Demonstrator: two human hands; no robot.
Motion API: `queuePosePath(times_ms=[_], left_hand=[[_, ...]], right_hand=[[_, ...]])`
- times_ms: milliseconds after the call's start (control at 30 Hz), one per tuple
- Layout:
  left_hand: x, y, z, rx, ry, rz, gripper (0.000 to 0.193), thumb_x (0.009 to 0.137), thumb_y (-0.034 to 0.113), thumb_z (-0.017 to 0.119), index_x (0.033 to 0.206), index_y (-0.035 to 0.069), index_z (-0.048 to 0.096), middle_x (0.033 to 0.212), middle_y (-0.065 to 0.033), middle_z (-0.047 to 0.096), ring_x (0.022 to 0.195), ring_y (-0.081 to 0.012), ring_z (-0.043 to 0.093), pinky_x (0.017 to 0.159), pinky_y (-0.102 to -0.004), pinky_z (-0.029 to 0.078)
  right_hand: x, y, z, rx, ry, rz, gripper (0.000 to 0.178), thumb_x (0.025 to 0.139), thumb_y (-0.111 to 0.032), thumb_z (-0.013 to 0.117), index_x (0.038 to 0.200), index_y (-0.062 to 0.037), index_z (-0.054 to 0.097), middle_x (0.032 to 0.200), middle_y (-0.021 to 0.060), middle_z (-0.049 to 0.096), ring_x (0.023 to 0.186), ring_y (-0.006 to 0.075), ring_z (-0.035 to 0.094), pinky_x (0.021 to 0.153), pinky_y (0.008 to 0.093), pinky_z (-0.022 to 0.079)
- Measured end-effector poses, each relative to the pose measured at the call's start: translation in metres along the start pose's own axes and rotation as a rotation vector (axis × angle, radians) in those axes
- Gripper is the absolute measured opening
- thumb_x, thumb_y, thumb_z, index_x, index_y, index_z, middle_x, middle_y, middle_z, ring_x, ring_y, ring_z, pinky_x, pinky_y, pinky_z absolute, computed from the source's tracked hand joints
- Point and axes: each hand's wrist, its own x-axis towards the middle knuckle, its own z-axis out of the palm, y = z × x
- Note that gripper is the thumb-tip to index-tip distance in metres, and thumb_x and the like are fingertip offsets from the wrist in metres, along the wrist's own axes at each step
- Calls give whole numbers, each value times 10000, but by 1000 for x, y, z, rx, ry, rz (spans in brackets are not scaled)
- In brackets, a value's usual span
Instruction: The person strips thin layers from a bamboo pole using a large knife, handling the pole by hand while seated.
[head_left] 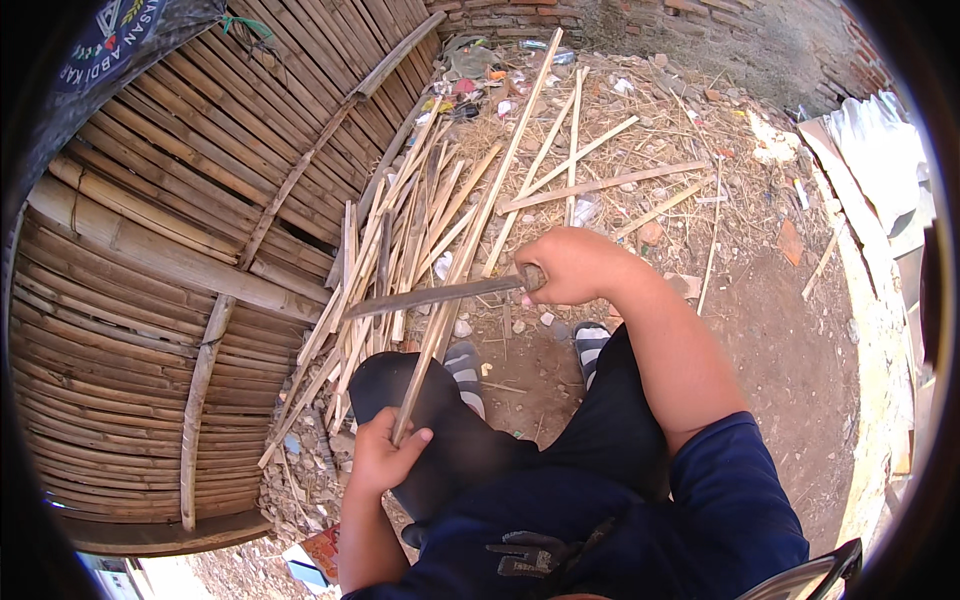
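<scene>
The person sits on bare dirt shaving a long bamboo strip (pixel 470 240) with a large flat-bladed knife (pixel 435 296). The left hand (pixel 385 452), at about seven o'clock from the picture's centre, is closed around the near end of the strip, thumb laid across it and fingers wrapped beneath, so the grip looks full and firm. From there the strip runs up and away toward one o'clock, passing over the left knee and ending far out on the straw-strewn ground. The right hand (pixel 572 264), just above centre, is clenched shut on the knife's handle; the blade reaches leftward toward nine o'clock and crosses the strip, seemingly touching it, though whether the edge is biting in cannot be told. To the blade's left lies a pile of cut bamboo strips (pixel 400 230), fanned from eight o'clock up to twelve, beside a woven bamboo wall (pixel 180 270) filling the left side. Two striped sandals (pixel 590 345) show below the right hand. To do this stroke well, it seems wise to keep the blade at a shallow angle to the strip and push away from the body, so that only a thin shaving lifts. The left hand is best kept well behind the edge, bracing the strip against the knee so it neither rolls nor springs.
</scene>
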Motion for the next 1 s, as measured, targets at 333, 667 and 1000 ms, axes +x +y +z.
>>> queuePosePath(times_ms=[333, 667, 1000], left_hand=[[3, -2, 2, -23, -1, 9, 293, 866, 189, 858, 883, 39, 607, 592, 9, 529, 549, -77, 477, 521, -274, 424], [0, -4, 0, -69, -1, -24, 261, 889, 139, 823, 889, 63, 574, 658, 72, 513, 615, -23, 440, 550, -223, 375], [2, -6, 4, -93, 6, -37, 280, 875, 178, 845, 894, 43, 600, 619, 29, 526, 581, -59, 462, 533, -264, 420]], right_hand=[[-7, 36, -2, 163, 152, 93, 468, 832, -365, 838, 1146, -37, 724, 922, 235, 724, 914, 403, 711, 809, 472, 544], [0, 41, 7, 109, 263, -31, 433, 822, -379, 844, 1063, -36, 736, 879, 224, 719, 875, 414, 706, 794, 487, 543], [-1, 36, 13, 94, 201, -14, 472, 826, -383, 837, 1125, -34, 729, 963, 227, 732, 964, 422, 708, 859, 489, 552]])
